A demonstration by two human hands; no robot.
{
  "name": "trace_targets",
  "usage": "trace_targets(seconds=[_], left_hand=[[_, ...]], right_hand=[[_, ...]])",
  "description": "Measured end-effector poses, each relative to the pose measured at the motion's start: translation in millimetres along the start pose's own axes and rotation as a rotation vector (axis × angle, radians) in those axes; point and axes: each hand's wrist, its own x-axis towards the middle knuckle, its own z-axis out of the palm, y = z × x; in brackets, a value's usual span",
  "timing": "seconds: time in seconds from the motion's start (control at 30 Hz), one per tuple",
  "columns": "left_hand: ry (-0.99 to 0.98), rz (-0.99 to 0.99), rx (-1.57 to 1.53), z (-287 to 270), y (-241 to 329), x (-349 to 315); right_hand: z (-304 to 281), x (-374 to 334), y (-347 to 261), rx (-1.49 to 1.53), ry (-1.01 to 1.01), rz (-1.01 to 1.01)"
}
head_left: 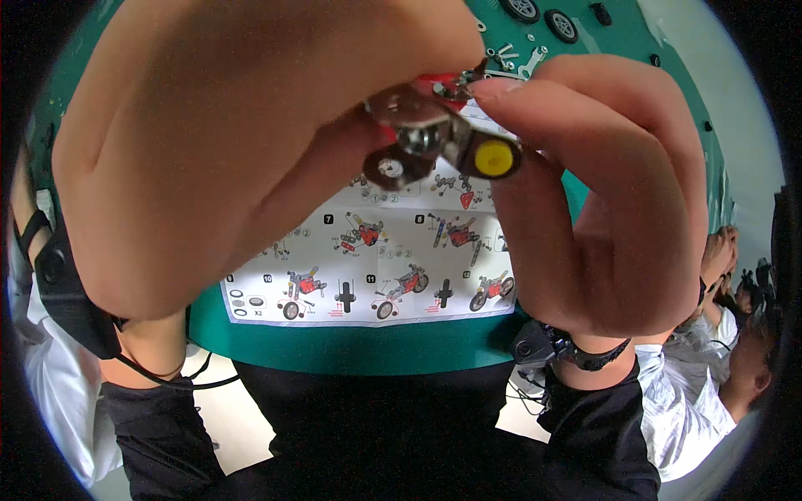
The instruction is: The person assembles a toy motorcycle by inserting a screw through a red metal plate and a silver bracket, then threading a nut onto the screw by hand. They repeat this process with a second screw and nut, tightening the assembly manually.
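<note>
Close to the camera, my left hand (209,150) is closed on a small metal model assembly (422,134). It has red pieces, a shiny round-headed screw, dark metal plates and a yellow disc (494,157) at its right end. My right hand (610,192) is also closed, its thumb and finger pinching the assembly's upper right part next to small hardware. My fingers hide much of the assembly. Beneath my hands lies an instruction sheet (401,271) with pictures of a red motorcycle model, its upper part covered.
On the green table (351,351), beyond my hands, lie black-tyred wheels (561,26), loose screws (503,57) and a flat metal piece (532,62). Straps with small black devices (535,346) are on my wrists. Other people (710,376) sit at the right; another sleeve shows at the left.
</note>
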Motion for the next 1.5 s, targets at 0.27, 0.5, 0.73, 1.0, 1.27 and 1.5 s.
trace_targets(seconds=[0.27, 0.5, 0.73, 1.0, 1.27, 1.5], left_hand=[[-0.126, 0.051, 0.19, -15.1, 12.8, 2.5], [-0.117, 0.037, 0.185, -21.3, 18.9, 2.2], [-0.146, 0.043, 0.235, -15.5, 17.3, 1.3], [-0.148, 0.069, 0.245, -24.5, 17.3, 8.5], [-0.032, -0.01, 0.123, -16.0, 4.9, 4.6], [0.024, -0.06, 0.121, -10.1, 0.4, 3.2]], right_hand=[[14.1, -7.1, 4.1, 0.254, 0.201, 0.078], [-2.1, 21.5, -26.8, 0.047, -0.117, 0.387], [42.0, -8.1, -35.4, 0.515, 0.504, 0.611], [9.3, -3.7, -1.2, 0.37, 0.208, 0.187], [15.7, -4.6, -7.0, 0.488, 0.355, 0.325], [9.1, -9.9, 6.4, 0.218, -0.206, 0.368]])
